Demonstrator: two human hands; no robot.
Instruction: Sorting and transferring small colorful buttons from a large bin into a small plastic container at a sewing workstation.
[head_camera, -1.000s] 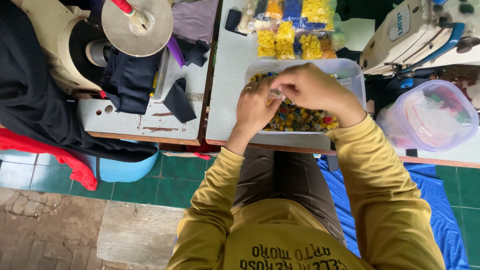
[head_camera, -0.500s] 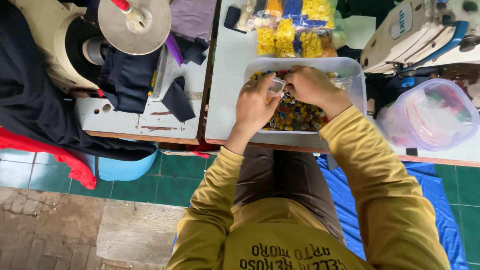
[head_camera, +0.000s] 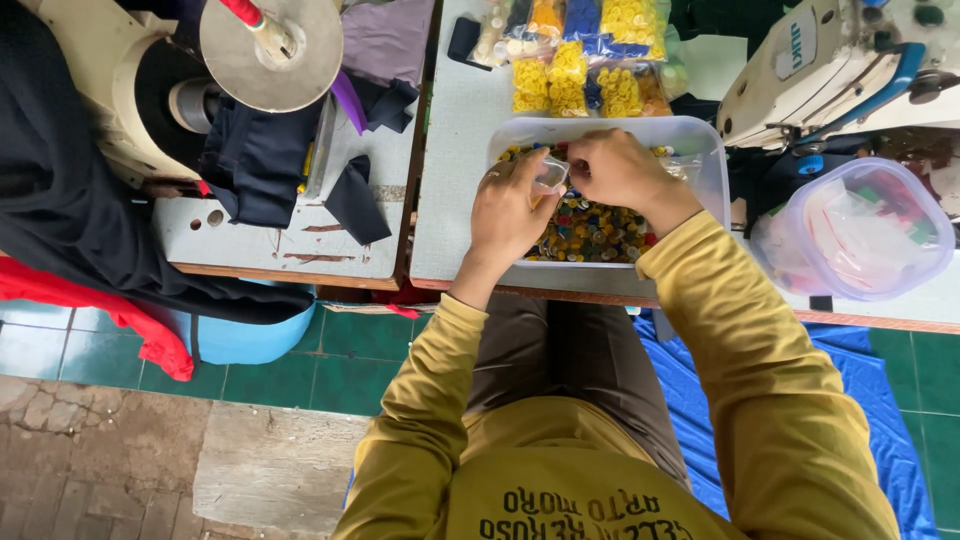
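1. Your left hand (head_camera: 510, 210) pinches one edge of a small clear plastic bag (head_camera: 551, 177), fingers closed on it.
2. Your right hand (head_camera: 615, 168) grips the bag's other edge, fingers curled (the fingertips are hidden).
3. The bag hangs just above a clear rectangular plastic tub (head_camera: 700, 140) filled with mixed, mostly yellow buttons (head_camera: 590, 228).
4. The tub sits on the pale grey table (head_camera: 450, 200); packed bags of yellow and blue buttons (head_camera: 585, 60) lie just behind it.
5. A lidded round clear container (head_camera: 860, 230) stands to the right, apart from the tub.

Sewing machine (head_camera: 830, 60), lidded tub (head_camera: 860, 230), dark cloth (head_camera: 260, 160).
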